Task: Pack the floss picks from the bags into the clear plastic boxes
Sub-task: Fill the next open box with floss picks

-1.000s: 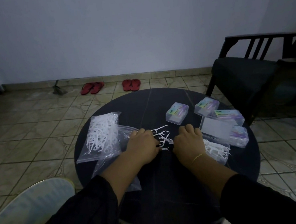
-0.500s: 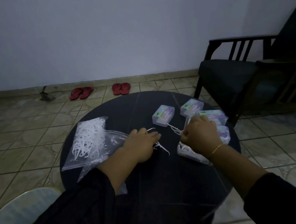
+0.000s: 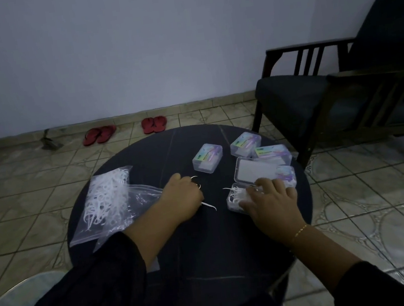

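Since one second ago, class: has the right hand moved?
Yes. The right hand went from the table's middle rightward onto the open box of picks, away from the left hand.

bags (image 3: 110, 203): 2 | boxes (image 3: 207, 157): 5 | slippers (image 3: 99, 134): 4 | hands (image 3: 181, 199): 2

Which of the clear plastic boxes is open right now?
The open box under the right hand, lid flipped back, picks inside; the other boxes are closed.

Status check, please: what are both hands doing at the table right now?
Left hand grips picks. Right hand presses picks into open box. Bag waits left. Nothing in the way.
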`<move>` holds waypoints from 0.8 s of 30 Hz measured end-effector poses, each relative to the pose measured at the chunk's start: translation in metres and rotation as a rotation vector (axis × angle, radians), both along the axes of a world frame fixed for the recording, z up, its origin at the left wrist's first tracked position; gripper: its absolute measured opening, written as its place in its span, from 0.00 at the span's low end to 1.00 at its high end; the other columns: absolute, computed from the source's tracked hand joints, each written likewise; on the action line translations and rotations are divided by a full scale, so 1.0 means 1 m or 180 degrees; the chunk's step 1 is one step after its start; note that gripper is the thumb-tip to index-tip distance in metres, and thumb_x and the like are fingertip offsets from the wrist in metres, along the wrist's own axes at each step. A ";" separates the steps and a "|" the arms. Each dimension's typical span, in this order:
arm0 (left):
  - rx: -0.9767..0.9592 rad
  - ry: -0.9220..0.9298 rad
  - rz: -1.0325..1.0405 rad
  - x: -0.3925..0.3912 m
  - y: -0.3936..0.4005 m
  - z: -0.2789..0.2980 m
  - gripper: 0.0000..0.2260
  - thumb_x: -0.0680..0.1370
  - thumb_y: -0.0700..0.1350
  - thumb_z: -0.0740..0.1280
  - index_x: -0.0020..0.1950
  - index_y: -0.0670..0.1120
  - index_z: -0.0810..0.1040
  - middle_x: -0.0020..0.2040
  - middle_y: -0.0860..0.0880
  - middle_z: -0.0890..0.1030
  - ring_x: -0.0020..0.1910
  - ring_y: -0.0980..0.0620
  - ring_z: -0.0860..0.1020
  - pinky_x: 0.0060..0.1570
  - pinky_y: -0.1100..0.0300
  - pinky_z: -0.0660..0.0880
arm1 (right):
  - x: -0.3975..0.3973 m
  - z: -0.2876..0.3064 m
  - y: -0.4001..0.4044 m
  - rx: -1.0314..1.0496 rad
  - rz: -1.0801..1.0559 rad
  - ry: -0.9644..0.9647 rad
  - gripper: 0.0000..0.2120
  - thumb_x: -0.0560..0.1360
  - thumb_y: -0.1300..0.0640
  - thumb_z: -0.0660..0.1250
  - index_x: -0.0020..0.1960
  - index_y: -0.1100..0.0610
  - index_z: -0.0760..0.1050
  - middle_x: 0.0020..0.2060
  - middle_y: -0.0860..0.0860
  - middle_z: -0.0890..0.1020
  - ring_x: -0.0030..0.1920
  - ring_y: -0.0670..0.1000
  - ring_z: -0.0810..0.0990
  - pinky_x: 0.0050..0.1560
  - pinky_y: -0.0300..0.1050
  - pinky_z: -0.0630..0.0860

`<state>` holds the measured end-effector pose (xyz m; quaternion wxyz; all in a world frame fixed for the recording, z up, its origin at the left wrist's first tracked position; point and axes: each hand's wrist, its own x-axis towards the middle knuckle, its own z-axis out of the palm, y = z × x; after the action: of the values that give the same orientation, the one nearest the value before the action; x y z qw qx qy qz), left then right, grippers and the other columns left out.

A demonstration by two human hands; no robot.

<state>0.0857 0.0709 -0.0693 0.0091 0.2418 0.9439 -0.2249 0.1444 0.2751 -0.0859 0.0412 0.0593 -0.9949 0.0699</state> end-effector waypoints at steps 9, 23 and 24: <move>-0.0263 -0.0298 0.0249 -0.001 -0.005 0.008 0.14 0.79 0.43 0.61 0.61 0.56 0.78 0.55 0.52 0.78 0.58 0.49 0.69 0.57 0.52 0.61 | -0.006 -0.012 -0.005 0.0042 0.0405 -0.0148 0.27 0.81 0.43 0.49 0.77 0.50 0.52 0.75 0.51 0.55 0.74 0.53 0.53 0.71 0.51 0.53; 0.0883 -0.0748 0.0789 0.001 -0.014 0.009 0.11 0.77 0.52 0.66 0.59 0.58 0.80 0.59 0.57 0.80 0.61 0.55 0.73 0.63 0.54 0.58 | -0.021 -0.002 0.009 -0.0607 0.0462 0.0121 0.15 0.79 0.47 0.59 0.65 0.44 0.73 0.65 0.44 0.69 0.67 0.47 0.61 0.64 0.47 0.58; 0.0916 -0.0768 0.0811 0.001 -0.013 0.009 0.11 0.78 0.52 0.65 0.59 0.58 0.80 0.59 0.57 0.80 0.61 0.55 0.73 0.64 0.54 0.58 | -0.021 -0.003 0.009 -0.0595 0.0410 0.0172 0.15 0.79 0.47 0.59 0.64 0.44 0.74 0.64 0.44 0.70 0.66 0.47 0.62 0.62 0.46 0.59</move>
<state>0.0864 0.0583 -0.0602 0.1157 0.1447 0.9812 -0.0544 0.1237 0.2838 -0.0885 0.0688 0.1208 -0.9767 0.1633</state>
